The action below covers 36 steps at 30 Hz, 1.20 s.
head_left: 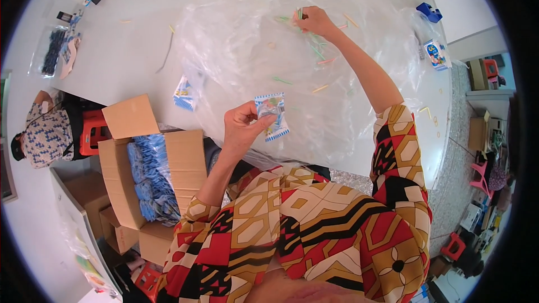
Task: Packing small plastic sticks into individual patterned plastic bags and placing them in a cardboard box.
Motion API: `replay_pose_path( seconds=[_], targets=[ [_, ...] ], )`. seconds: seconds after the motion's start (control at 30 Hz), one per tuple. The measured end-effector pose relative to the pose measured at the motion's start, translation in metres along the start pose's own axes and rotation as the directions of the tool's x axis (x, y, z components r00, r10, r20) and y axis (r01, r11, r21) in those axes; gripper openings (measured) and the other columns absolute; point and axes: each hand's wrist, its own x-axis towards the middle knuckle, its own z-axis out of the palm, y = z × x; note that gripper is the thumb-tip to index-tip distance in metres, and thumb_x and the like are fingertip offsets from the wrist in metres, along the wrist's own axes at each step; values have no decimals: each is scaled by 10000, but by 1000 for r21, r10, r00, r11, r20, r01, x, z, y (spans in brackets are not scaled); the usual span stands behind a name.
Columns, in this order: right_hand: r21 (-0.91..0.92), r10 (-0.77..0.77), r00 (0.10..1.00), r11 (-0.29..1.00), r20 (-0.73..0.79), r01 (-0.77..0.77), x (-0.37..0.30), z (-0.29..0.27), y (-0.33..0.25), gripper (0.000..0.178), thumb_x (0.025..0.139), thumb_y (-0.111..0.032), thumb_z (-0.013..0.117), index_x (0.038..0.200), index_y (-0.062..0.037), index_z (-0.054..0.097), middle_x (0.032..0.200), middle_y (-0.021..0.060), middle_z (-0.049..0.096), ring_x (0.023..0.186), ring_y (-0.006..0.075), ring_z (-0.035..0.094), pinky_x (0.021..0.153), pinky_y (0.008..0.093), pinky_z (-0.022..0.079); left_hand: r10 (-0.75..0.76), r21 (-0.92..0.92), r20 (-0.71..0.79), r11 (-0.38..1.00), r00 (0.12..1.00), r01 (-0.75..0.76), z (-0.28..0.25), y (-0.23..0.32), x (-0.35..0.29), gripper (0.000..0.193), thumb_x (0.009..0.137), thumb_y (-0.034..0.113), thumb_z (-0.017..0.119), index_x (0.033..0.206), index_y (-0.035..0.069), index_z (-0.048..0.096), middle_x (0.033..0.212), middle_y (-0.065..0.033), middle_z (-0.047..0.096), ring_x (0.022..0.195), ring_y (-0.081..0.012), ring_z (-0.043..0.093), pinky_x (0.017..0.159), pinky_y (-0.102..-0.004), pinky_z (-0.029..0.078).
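My left hand (242, 127) pinches a small blue-and-white sachet (275, 129) above the near part of the table. Farther out, my right hand (315, 21) has its fingertips closed beside thin green pieces; what they grip looks like a bundle of thin coloured sticks, partly hidden by the fingers. More thin sticks, a green one (282, 81), an orange one (320, 88) and a pink one (327, 61) among them, lie scattered on crumpled clear plastic sheeting (224, 39). Left of my left hand, another blue-and-white sachet (184, 94) rests on the table.
An open cardboard box (120, 182) full of blue-and-white packets stands at my left, below the table edge. A blue tape dispenser (429, 12) and a blue-and-white package (435, 55) sit at the right edge. At far left, another person (48, 129) is beside a red stool (93, 133).
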Motion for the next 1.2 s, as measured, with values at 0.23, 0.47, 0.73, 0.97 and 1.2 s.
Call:
replay_pose_path(
  seconds=[0.23, 0.47, 0.73, 0.97, 1.2],
  targets=[
    [129, -135, 973, 978, -189, 161, -29, -4, 4, 194, 850, -197, 593, 778, -18, 587, 593, 27, 559, 531, 102, 504, 522, 302, 405, -8, 30, 0, 999, 1000, 8, 6, 2, 3, 212, 789, 11, 693, 992, -38, 660, 873, -35, 669, 787, -69, 590, 718, -233, 486],
    [-304, -382, 903, 899, -195, 315, -56, -6, 23, 137, 875, -153, 577, 857, -17, 587, 630, 44, 565, 564, 102, 527, 558, 270, 443, 73, 41, -35, 997, 997, -71, 20, 16, 17, 86, 779, 26, 707, 752, -2, 631, 743, -6, 635, 678, -40, 544, 621, -211, 446],
    [594, -331, 942, 771, 64, 231, -149, -46, -112, 46, 870, -71, 599, 888, -30, 591, 878, 3, 599, 711, 79, 542, 627, 245, 456, 160, 212, -16, 965, 987, -153, 18, 3, 27, 135, 750, 58, 723, 703, 3, 608, 663, -3, 619, 628, -35, 537, 561, -202, 419],
    [488, -242, 954, 863, 178, 128, -181, -44, -123, 45, 878, -64, 595, 918, -43, 594, 843, -13, 578, 725, 49, 515, 652, 227, 442, 119, 198, 15, 973, 993, -120, 38, 4, 38, 137, 744, 75, 724, 705, -3, 618, 644, -10, 617, 597, -42, 539, 543, -205, 415],
    [317, -267, 951, 926, 158, 207, -183, -39, -120, 50, 872, -55, 591, 920, -40, 592, 823, -32, 579, 715, 41, 513, 648, 221, 437, 76, 261, 69, 961, 995, -91, 40, 8, 45, 69, 788, 35, 698, 781, -4, 641, 715, 7, 624, 641, -36, 541, 583, -200, 442]
  ],
)
